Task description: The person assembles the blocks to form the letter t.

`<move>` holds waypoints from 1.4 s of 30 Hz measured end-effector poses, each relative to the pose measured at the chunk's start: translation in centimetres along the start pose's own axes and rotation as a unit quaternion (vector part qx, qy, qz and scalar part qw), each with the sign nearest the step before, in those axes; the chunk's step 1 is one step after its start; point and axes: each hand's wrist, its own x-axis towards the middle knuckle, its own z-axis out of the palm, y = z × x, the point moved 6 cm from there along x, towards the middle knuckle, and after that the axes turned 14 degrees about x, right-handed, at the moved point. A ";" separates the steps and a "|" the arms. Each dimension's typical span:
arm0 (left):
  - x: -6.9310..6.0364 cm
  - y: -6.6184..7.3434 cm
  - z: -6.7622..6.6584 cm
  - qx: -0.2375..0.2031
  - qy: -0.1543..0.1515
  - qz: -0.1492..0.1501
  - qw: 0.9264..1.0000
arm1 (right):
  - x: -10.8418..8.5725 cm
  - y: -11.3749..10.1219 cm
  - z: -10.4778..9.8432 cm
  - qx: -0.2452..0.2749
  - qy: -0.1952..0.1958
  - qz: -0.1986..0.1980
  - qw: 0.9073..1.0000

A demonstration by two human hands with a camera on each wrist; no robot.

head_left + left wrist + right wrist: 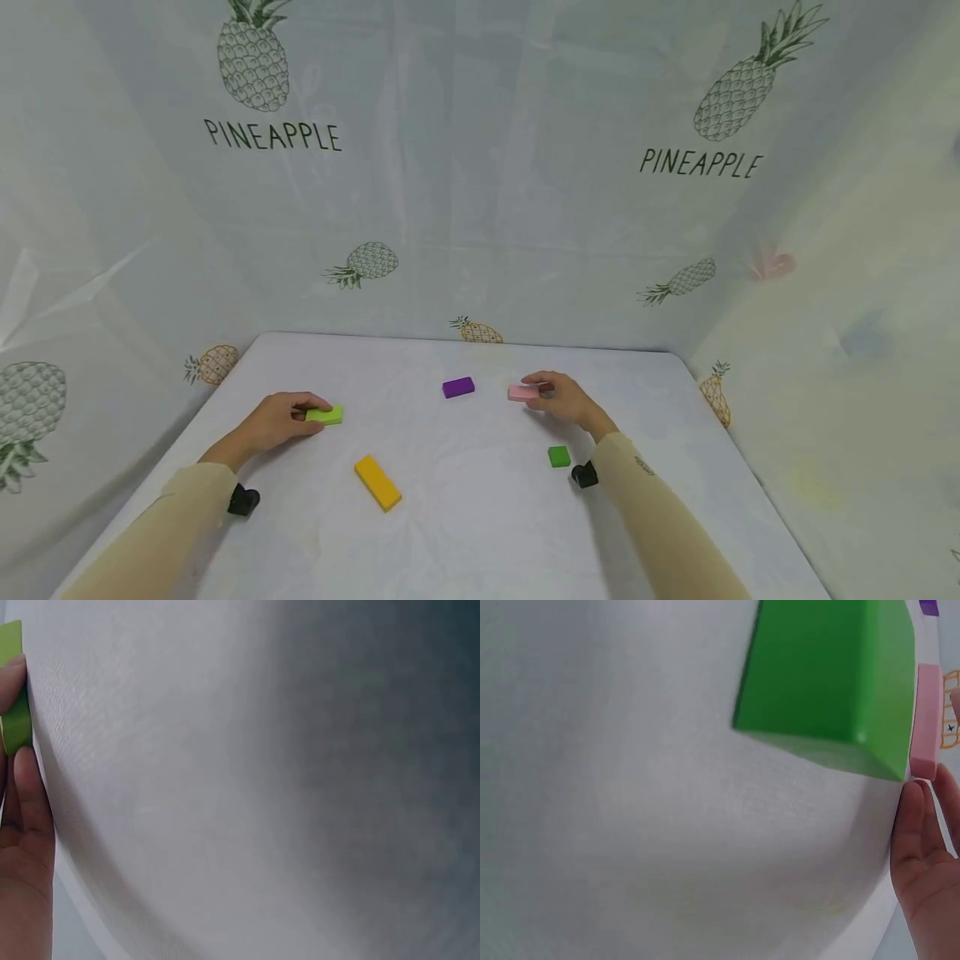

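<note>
On the left side of the table, my left hand (281, 421) pinches a lime-green block (330, 415) between thumb and fingers. The left wrist view shows the same lime block (15, 712) at its left edge, partly covered by the fingers. Farther right, my right hand (566, 400) has its thumb and fingers at the right end of a pink block (522, 392), gripping it. In the right wrist view, the pink block (926, 724) lies flat, with fingertips against its near end. A small green block (558, 456) sits closer to me, near the right wrist.
Toward the back middle lies a purple block (458, 387). A longer yellow-orange block (378, 482) rests at an angle, front left of centre. White cloth covers the table (480, 533), and a pineapple-printed curtain (480, 183) hangs behind and at the sides.
</note>
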 end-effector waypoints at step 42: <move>0.3 -0.2 0.1 0.005 -0.003 0.000 1.000 | 1.3 1.0 -0.1 0.006 -0.038 0.021 0.999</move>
